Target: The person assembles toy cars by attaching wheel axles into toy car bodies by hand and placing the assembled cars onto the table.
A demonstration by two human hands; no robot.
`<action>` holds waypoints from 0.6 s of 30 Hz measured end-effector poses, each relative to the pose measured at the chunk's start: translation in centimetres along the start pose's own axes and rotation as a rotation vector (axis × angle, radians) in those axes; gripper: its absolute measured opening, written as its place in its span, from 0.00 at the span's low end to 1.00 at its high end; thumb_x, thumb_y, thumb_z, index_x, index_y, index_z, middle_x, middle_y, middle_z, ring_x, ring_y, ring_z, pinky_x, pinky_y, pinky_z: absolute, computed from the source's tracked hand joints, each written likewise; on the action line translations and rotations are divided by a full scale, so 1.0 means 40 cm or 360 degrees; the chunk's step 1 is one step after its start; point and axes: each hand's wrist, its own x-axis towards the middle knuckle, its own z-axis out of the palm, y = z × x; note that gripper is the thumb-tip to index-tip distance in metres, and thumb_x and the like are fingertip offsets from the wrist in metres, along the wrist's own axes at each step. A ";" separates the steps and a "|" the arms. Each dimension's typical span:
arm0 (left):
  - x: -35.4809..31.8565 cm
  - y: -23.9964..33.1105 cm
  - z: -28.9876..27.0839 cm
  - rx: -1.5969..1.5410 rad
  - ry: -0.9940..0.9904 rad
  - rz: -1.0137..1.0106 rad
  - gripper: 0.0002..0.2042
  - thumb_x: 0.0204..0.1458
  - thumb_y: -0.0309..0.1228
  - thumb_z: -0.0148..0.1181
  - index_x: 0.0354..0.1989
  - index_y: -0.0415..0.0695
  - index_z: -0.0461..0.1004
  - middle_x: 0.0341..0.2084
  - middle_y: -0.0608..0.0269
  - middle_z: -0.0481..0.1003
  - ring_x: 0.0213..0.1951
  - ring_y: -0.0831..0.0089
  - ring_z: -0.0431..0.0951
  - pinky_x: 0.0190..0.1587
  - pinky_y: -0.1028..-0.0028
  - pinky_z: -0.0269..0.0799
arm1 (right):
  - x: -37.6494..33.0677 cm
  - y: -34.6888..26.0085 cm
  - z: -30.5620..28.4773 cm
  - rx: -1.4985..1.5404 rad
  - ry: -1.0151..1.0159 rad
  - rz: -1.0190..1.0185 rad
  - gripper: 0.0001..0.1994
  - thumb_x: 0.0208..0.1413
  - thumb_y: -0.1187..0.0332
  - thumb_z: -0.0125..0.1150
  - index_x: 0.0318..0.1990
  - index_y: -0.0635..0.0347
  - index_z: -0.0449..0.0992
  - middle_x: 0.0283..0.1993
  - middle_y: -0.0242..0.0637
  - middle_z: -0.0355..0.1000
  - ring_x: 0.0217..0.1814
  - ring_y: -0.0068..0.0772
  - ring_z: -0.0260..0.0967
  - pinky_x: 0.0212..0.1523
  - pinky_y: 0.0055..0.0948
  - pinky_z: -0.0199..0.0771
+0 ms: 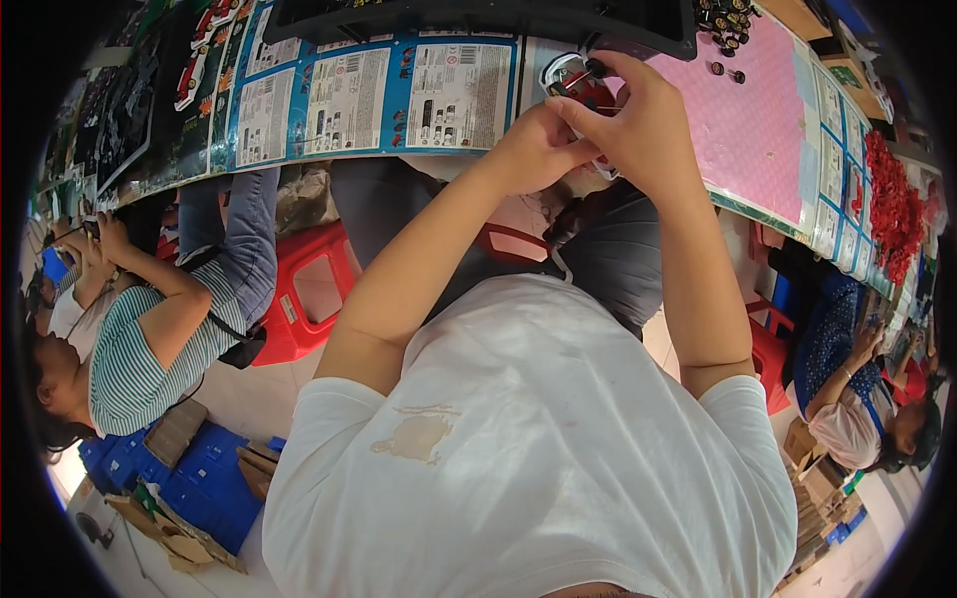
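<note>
At the table's near edge, both my hands hold a small toy car (601, 98) with red and silver-white parts. My left hand (533, 149) is closed on its near side, fingers bent and thumb pressed in. My right hand (643, 120) reaches round it from the right, with a finger at a black wheel (596, 68) and the thumb over the body. A thin metal axle shows by the fingers. The underside and most of the car's near half are hidden by my hands.
A black tray (478, 18) stands just beyond my hands. Loose black wheels (723, 30) lie by a pink sheet (748, 130). Red parts (892, 209) are heaped at the far right. Printed card sheets (344, 100) cover the table's left. People sit on both sides, near red stools (299, 299).
</note>
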 end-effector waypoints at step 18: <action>-0.004 0.002 0.005 -0.0107 0.0036 0.0044 0.17 0.57 0.25 0.63 0.54 0.41 0.69 0.45 0.63 0.76 0.48 0.74 0.77 0.52 0.71 0.74 | -0.048 -0.014 -0.049 0.0166 0.0176 0.0020 0.28 0.45 0.67 0.77 0.54 0.69 0.75 0.40 0.32 0.67 0.21 0.17 0.53 0.23 0.21 0.55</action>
